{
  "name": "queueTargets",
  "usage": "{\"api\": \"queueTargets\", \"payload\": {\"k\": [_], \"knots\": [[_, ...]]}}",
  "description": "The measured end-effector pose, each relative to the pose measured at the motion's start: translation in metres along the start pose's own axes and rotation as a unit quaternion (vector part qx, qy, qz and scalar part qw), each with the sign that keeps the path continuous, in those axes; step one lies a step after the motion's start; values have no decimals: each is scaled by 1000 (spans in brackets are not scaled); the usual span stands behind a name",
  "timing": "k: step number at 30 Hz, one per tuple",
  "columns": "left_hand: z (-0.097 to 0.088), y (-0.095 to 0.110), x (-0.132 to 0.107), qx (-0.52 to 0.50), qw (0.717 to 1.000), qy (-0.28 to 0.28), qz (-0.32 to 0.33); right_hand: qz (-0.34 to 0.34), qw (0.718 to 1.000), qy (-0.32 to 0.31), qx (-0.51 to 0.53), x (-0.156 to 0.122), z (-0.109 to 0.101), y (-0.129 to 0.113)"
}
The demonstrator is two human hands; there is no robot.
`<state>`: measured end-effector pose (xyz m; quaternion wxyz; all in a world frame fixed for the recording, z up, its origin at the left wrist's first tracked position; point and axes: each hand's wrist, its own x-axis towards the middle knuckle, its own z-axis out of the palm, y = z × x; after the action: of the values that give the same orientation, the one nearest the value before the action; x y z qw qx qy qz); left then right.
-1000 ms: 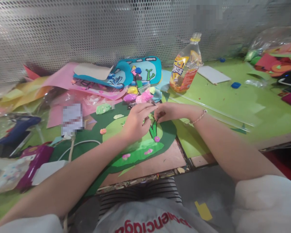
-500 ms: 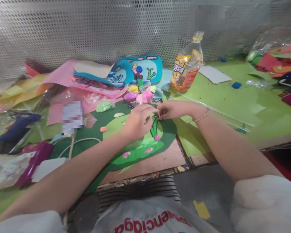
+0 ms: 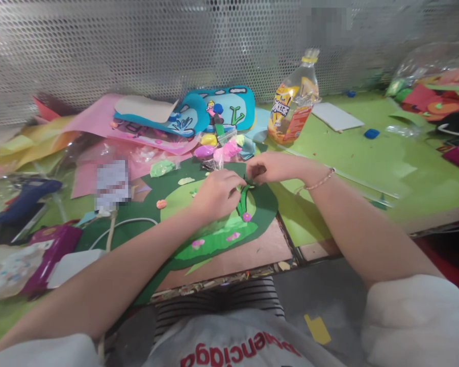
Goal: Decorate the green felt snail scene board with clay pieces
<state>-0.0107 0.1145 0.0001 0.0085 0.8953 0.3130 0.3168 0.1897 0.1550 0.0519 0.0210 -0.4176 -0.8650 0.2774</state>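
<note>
Head view: a perforated metal screen [image 3: 145, 46] backs a lime-green worktable [image 3: 367, 158] strewn with craft scraps. At the centre lies a dark green felt board [image 3: 265, 201], rounded in outline, with lighter green patches layered on it and small pink blobs of soft clay. The left hand [image 3: 216, 193] rests on the board, fingers curled in, tips pinching at a thin green stem piece [image 3: 244, 200] that stands on the light patch. The right hand [image 3: 270, 167], at one o'clock from the left, is also curled, its fingertips meeting the top of the same stem; what else it grips cannot be told. At twelve o'clock sit glossy bags of coloured clay [image 3: 224, 148]; at one o'clock a clear plastic bottle [image 3: 294, 104] with an orange label; at nine o'clock a blue glue gun [image 3: 23, 196].
</note>
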Motion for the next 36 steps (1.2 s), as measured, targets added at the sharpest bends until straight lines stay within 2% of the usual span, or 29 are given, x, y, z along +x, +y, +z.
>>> {"api": "queueTargets", "payload": {"k": [5,8,17,20,25,29,36], "knots": [[0,1,0,2,1000,-15,-11,4,997,-75,-37,-5,-5,-1],[0,1,0,-14,1000,-19,-14,14,994,-98,-46,-7,-5,-3],[0,0,2,-26,1000,1,5,10,992,-104,-68,-8,-3,-10],[1,0,2,-30,999,-10,-11,6,991,-112,-71,-7,-2,-14],[1,1,2,-10,999,-36,1,-9,990,-113,-80,-10,-3,-18],[0,1,2,2,999,-47,2,-8,992,-99,-78,-12,-4,-18],[1,1,2,3,998,-56,-2,-12,991,-116,-71,-10,-2,-20]]}}
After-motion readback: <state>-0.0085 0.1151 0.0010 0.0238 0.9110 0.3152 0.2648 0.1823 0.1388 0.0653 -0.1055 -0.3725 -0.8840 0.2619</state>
